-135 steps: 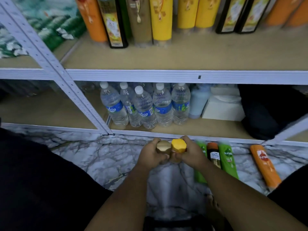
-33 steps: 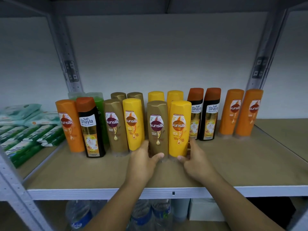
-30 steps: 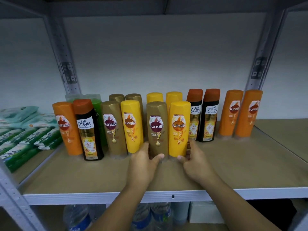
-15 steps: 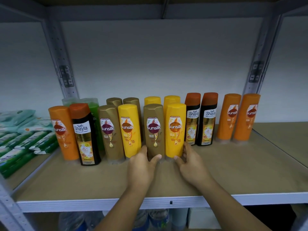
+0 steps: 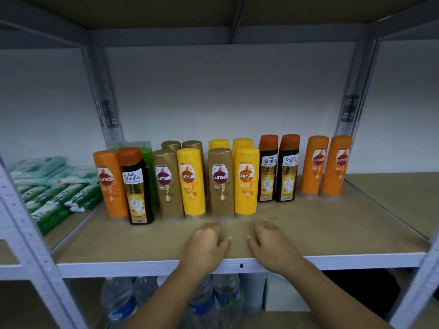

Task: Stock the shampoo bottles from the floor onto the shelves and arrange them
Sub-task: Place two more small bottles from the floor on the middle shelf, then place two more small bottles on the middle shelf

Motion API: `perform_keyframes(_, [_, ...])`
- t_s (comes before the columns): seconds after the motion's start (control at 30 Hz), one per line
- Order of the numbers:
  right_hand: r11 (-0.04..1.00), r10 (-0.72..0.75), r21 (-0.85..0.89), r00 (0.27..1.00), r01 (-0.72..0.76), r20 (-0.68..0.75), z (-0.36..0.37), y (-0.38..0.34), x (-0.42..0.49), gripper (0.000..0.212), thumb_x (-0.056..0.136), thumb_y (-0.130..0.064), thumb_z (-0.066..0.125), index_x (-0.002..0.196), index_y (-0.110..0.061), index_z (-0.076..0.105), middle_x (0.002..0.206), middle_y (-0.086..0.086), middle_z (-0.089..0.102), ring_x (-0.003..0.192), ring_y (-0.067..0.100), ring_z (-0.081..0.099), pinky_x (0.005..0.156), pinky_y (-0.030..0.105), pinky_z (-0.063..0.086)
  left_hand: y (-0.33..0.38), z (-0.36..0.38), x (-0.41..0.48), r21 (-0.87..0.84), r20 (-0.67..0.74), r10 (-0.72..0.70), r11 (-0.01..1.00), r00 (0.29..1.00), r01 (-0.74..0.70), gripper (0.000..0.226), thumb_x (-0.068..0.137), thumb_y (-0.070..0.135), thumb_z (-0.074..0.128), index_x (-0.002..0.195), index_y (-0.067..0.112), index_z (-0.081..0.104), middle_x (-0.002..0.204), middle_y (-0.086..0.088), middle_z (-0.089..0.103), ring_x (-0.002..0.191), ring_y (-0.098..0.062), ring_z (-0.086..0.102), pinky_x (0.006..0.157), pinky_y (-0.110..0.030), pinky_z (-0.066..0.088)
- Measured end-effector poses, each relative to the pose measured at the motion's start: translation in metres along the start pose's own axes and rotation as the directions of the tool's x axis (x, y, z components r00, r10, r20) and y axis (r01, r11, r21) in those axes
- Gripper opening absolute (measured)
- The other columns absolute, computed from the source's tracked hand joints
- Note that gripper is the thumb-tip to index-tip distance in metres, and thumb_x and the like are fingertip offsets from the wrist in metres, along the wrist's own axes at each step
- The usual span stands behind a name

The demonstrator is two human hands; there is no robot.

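While left hand (image 5: 204, 243) and right hand (image 5: 268, 243) hover empty, fingers loosely curled, gold bottle (image 5: 221, 184) stands upright beyond left, yellow bottle (image 5: 247, 181) beyond right.

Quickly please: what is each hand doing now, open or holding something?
Left hand: open, holds nothing, over the shelf.
Right hand: open, holds nothing, over the shelf.

Left hand (image 5: 204, 243) and right hand (image 5: 270, 243) hang side by side over the shelf (image 5: 344, 231), fingers loose, nothing in them. The gold bottle (image 5: 221, 184) stands upright just beyond the left one, the yellow bottle (image 5: 246, 181) just beyond the right one - neither's touched.
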State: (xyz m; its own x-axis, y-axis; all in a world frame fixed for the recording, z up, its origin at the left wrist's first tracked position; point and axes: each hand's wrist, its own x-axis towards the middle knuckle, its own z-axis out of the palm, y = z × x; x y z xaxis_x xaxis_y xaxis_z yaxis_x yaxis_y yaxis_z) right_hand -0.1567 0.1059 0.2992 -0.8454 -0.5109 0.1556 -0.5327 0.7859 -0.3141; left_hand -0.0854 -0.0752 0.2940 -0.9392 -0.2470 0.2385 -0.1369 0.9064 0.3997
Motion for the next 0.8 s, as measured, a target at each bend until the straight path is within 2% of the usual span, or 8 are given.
perform_keyframes(0.13, [0.988, -0.075, -0.131, 0.994, 0.086, 0.082, 0.006, 0.003, -0.021, 0.059, 0.103, -0.047, 0.021, 0.148, -0.012, 0.036, 0.155, 0.003, 0.037, 0.145, 0.02, 0.027, 0.12, 0.04, 0.019, 0.003, -0.002, -0.016, 0.13, 0.092, 0.124, 0.982, 0.988, -0.135, 0.037, 0.104, 0.046, 0.039, 0.112, 0.016, 0.059, 0.124, -0.001, 0.06, 0.12, -0.021, 0.05, 0.098, -0.034, 0.038])
perform_keyframes(0.23, [0.985, -0.102, -0.126, 0.989, 0.116, 0.109, 0.0, 0.002, -0.043, 0.058, 0.106, -0.044, 0.024, 0.155, -0.013, 0.027, 0.163, 0.002, 0.025, 0.152, 0.019, 0.014, 0.123, 0.039, 0.01, 0.007, -0.003, -0.03, 0.164, 0.123, 0.185, 0.965, 0.975, -0.203, 0.044, 0.106, 0.046, 0.035, 0.131, 0.015, 0.055, 0.141, -0.002, 0.054, 0.133, -0.019, 0.042, 0.111, -0.034, 0.031])
perform_keyframes(0.33, [0.975, -0.156, -0.141, 0.982, 0.171, 0.11, -0.009, 0.002, -0.069, 0.056, 0.106, -0.042, 0.03, 0.155, -0.015, 0.026, 0.163, 0.001, 0.024, 0.151, 0.018, 0.015, 0.122, 0.036, 0.008, 0.015, -0.007, -0.052, 0.184, 0.159, 0.229, 0.949, 0.96, -0.257, 0.052, 0.106, 0.046, 0.037, 0.147, 0.015, 0.044, 0.156, -0.003, 0.042, 0.145, -0.019, 0.031, 0.117, -0.032, 0.019])
perform_keyframes(0.47, [0.978, -0.188, -0.078, 0.977, 0.196, 0.098, -0.01, 0.012, -0.101, 0.06, 0.106, -0.043, 0.033, 0.158, -0.017, 0.02, 0.166, -0.003, 0.018, 0.153, 0.014, 0.008, 0.124, 0.037, 0.002, 0.022, -0.005, -0.082, 0.13, 0.134, 0.288, 0.943, 0.948, -0.305, 0.059, 0.106, 0.044, 0.039, 0.155, 0.013, 0.033, 0.164, -0.004, 0.029, 0.152, -0.019, 0.019, 0.122, -0.03, 0.008])
perform_keyframes(0.57, [0.985, -0.162, -0.031, 0.977, 0.168, 0.139, -0.001, 0.022, -0.132, 0.062, 0.106, -0.043, 0.036, 0.159, -0.016, 0.019, 0.166, -0.001, 0.019, 0.153, 0.013, 0.008, 0.125, 0.038, 0.005, 0.024, 0.008, -0.103, 0.018, 0.154, 0.271, 0.961, 0.95, -0.277, 0.061, 0.105, 0.044, 0.042, 0.158, 0.015, 0.029, 0.167, -0.001, 0.021, 0.155, -0.016, 0.009, 0.124, -0.034, 0.016])
perform_keyframes(0.63, [0.99, -0.127, -0.025, 0.963, 0.137, 0.238, 0.013, 0.028, -0.154, 0.06, 0.105, -0.041, 0.038, 0.157, -0.014, 0.024, 0.162, 0.005, 0.028, 0.152, 0.017, 0.015, 0.124, 0.039, 0.012, 0.027, 0.026, -0.122, -0.056, 0.191, 0.228, 0.974, 0.955, -0.221, 0.063, 0.105, 0.045, 0.044, 0.158, 0.015, 0.028, 0.166, -0.001, 0.023, 0.155, -0.015, 0.013, 0.123, -0.033, 0.023])
perform_keyframes(0.73, [0.995, -0.055, -0.054, 0.924, 0.081, 0.379, 0.039, 0.039, -0.185, 0.057, 0.101, -0.042, 0.04, 0.15, -0.013, 0.035, 0.152, 0.011, 0.042, 0.144, 0.028, 0.035, 0.117, 0.043, 0.027, 0.032, 0.065, -0.155, -0.062, 0.299, 0.171, 0.985, 0.939, -0.159, 0.059, 0.103, 0.044, 0.048, 0.154, 0.015, 0.038, 0.16, -0.004, 0.037, 0.148, -0.022, 0.034, 0.114, -0.032, 0.033])
perform_keyframes(0.8, [0.996, 0.012, -0.08, 0.896, 0.026, 0.443, 0.056, 0.049, -0.205, 0.057, 0.1, -0.043, 0.041, 0.149, -0.014, 0.038, 0.152, 0.012, 0.043, 0.14, 0.031, 0.04, 0.113, 0.04, 0.034, 0.033, 0.091, -0.177, -0.062, 0.382, 0.148, 0.989, 0.912, -0.134, 0.049, 0.1, 0.042, 0.052, 0.14, 0.014, 0.053, 0.143, -0.009, 0.057, 0.129, -0.03, 0.054, 0.098, -0.032, 0.045])
